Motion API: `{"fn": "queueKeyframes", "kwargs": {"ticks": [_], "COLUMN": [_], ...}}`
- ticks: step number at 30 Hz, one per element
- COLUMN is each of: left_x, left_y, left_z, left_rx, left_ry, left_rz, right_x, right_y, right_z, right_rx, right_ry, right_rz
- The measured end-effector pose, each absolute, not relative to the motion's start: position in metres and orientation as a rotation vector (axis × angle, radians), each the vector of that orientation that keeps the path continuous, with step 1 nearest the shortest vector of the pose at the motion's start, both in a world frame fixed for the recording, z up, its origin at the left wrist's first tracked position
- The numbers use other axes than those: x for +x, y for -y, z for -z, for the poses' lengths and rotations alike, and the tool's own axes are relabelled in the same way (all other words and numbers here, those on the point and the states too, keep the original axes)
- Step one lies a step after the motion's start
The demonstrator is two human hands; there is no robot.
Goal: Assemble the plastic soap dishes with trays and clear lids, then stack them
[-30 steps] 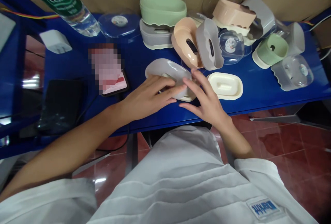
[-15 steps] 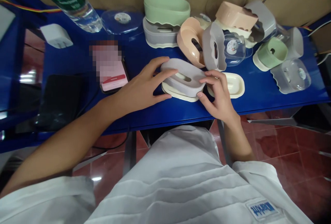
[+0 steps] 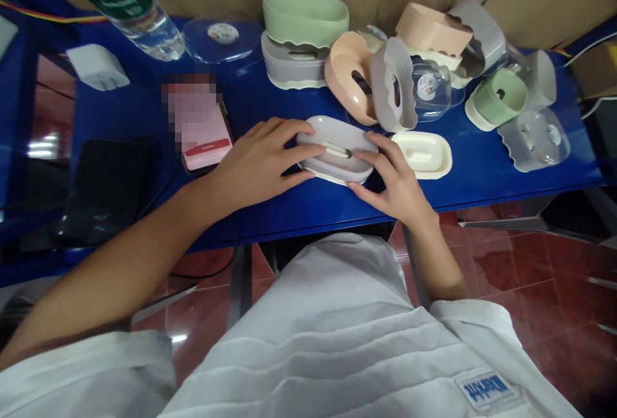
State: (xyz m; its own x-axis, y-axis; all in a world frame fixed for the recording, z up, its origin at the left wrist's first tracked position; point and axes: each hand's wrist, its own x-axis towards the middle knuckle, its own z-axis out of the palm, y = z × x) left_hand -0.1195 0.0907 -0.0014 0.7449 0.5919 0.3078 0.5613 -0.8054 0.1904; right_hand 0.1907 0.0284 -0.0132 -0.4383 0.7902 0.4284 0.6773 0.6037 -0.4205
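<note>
- Pressing in from opposite ends, the left hand (image 3: pixel 263 157) and the right hand (image 3: pixel 398 177) grip the grey slotted oval dish (image 3: pixel 340 134) between fingers and thumbs, at the centre of the frame.
- The dish sits slot side up over a cream base (image 3: pixel 330 179), whose rim shows along the near edge; whether the two are fully seated is hard to tell under the fingers.
- Just beside the right hand, right of centre, a cream oval tray (image 3: pixel 438 159) lies flat on the blue table (image 3: pixel 284 217).
- Behind the held dish, a peach slotted dish (image 3: pixel 348 87) and a grey scalloped dish (image 3: pixel 391 71) lean together on their sides.
- At the upper centre, a green oval dish (image 3: pixel 306 18) rests on a grey oval box (image 3: pixel 295 69).
- Toward the right edge of the frame stands a small green slotted cup (image 3: pixel 504 95).
- At the upper left are a Cestbon water bottle (image 3: pixel 128 6) and a white plug adapter (image 3: pixel 96 65), with a phone (image 3: pixel 207 155) nearer the left hand.
</note>
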Motion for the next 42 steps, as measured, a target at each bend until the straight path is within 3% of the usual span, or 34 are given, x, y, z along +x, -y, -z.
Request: {"fn": "queueKeyframes", "kwargs": {"ticks": [11,17,25,27,30,33,36,39,42], "left_x": [-0.118,-0.117,-0.117,-0.117,-0.119,-0.12,-0.122,-0.123,-0.122], "left_y": [-0.093,-0.09,-0.083,-0.082,-0.082,-0.084,-0.085,-0.086,-0.085], "left_z": [0.0,-0.006,-0.009,-0.01,-0.01,-0.011,-0.014,-0.014,-0.011], "left_rx": [2.814,2.944,2.841,2.798,2.73,2.678,2.603,2.587,2.632], "left_ry": [-0.763,-0.687,-0.692,-0.82,-0.947,-0.826,-0.758,-0.904,-1.102], "left_rz": [-0.648,-0.72,-0.77,-0.861,-0.996,-1.193,-1.249,-1.121,-1.043], "right_x": [0.187,0.203,0.218,0.213,0.205,0.194,0.181,0.172,0.173], "right_y": [-0.027,-0.043,-0.07,-0.058,-0.038,-0.025,-0.022,-0.024,-0.026], "right_z": [0.01,-0.004,-0.002,-0.006,-0.014,-0.02,-0.018,-0.01,-0.003], "right_rx": [-1.105,-1.439,-1.379,-1.251,-1.126,-1.061,-1.025,-1.098,-1.112], "right_ry": [2.419,1.997,1.701,1.53,1.472,1.413,1.262,1.292,1.547], "right_rz": [-0.186,0.196,0.048,-0.063,-0.521,-1.065,-1.272,-1.04,-0.485]}}
